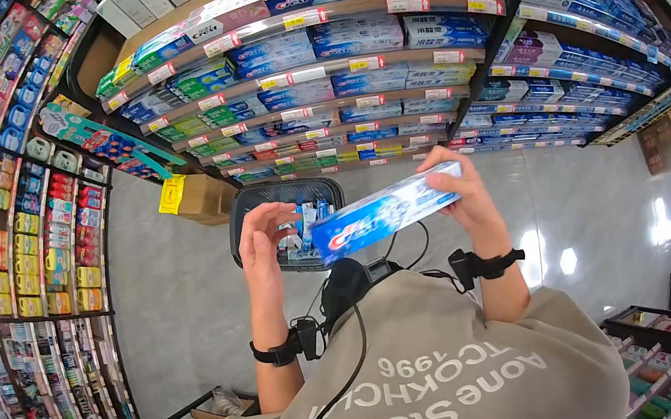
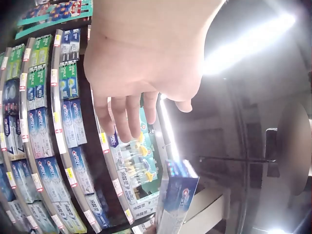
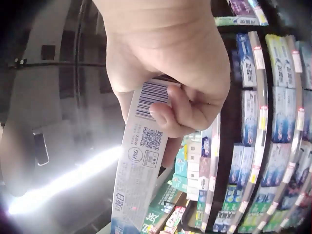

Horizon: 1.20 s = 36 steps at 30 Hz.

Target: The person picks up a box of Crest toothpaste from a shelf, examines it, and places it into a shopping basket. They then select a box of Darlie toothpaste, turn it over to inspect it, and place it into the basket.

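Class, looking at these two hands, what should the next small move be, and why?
Probably bring the left hand to the Crest box's free end to steady it: the right hand grips only the opposite end, and the left holds nothing, its fingers nearby.

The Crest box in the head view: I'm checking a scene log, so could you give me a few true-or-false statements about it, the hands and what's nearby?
1. The right hand grips the Crest box near one end. True.
2. The left hand grips the box too. False: its fingers are apart from the box.
3. The black basket is empty. False: blue-and-white packs lie in it.
4. A barcode shows on the box in the right wrist view. True.
5. The sign on the cardboard box is red. False: it is yellow.
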### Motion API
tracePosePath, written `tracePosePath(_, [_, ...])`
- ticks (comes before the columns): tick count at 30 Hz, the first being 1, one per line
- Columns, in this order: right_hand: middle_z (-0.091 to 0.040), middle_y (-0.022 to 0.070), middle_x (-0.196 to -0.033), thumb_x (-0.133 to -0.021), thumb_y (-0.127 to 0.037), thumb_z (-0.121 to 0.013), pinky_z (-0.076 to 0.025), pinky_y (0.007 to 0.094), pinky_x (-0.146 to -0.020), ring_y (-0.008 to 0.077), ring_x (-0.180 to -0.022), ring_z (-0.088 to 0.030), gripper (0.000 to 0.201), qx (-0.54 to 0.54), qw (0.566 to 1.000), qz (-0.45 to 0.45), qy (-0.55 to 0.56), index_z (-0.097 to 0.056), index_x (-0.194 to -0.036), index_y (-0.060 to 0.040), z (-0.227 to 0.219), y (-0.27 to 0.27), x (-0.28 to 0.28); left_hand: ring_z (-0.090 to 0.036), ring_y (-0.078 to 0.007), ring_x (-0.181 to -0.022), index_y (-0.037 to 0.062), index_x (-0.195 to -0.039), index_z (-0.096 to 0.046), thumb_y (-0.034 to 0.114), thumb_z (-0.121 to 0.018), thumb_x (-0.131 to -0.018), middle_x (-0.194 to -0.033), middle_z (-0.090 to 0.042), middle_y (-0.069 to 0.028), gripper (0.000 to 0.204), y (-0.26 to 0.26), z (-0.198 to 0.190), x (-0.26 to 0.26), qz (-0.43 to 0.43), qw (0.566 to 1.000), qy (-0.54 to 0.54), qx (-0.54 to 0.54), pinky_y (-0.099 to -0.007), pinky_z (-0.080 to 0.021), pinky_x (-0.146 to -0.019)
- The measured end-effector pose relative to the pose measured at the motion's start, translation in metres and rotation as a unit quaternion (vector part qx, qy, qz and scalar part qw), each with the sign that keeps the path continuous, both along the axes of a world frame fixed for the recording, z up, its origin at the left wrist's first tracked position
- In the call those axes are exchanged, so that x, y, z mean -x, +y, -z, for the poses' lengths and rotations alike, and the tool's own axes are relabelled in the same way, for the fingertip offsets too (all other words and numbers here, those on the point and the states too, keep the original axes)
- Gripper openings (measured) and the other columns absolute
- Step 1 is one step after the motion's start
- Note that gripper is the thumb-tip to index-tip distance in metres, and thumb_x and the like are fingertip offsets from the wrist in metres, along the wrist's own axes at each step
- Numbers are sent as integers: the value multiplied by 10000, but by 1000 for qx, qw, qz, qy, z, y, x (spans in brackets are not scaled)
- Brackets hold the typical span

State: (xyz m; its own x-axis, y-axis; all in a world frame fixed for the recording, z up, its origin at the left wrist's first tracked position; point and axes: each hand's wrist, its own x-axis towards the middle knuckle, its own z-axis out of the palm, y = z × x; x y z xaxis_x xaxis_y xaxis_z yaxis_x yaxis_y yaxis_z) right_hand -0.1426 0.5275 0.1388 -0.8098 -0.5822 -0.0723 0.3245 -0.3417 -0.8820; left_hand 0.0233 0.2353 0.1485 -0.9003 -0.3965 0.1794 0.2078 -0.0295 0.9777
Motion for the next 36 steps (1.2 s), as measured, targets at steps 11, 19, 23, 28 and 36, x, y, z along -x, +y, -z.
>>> tracePosePath(11, [-635,20,-731,-874,-219,-758,-325,205,-394,45,-511,-527,207,-40,999,-6,29,-654,-960,-62,6,-8,7,-643,-243,-1130,63,-1341,-536,651,-484,-999,-1260,-660,-134,682,-6,11,-4,4,1000,-20,15,-365,-477,-936])
tracePosePath(19, [-651,24,-745,-852,-230,-766,-332,194,-392,43,-526,-546,255,-6,1000,15,3,-649,-999,-57,9,11,26,-661,-246,-1097,48,-1327,-552,706,-482,-967,-1224,-681,-146,753,-32,5,-17,11,999,-52,8,-377,-476,-957])
tracePosePath(23, [-646,18,-744,-870,-236,-769,-335,199,-404,40,-524,-536,243,-26,999,-24,5,-650,-989,-60,3,-16,2,-669,-250,-1086,39,-1318,-556,706,-473,-970,-1208,-687,-153,757,-20,15,-9,35,998,-59,-9,-375,-479,-958])
tracePosePath(28, [-642,18,-741,-872,-194,-766,-340,199,-410,40,-518,-528,213,-22,1000,22,5,-650,-984,-56,13,4,14,-668,-244,-1089,20,-1288,-575,702,-455,-982,-1172,-697,-139,756,-20,13,-8,71,995,-69,3,-372,-482,-959])
tracePosePath(36, [-654,15,-776,-841,-221,-791,-345,212,-421,38,-552,-539,246,-53,997,-54,22,-661,-985,-71,-5,-16,-9,-680,-218,-1036,-1,-1263,-604,678,-441,-1006,-1119,-714,-139,744,-13,10,-13,71,995,-64,9,-357,-489,-955])
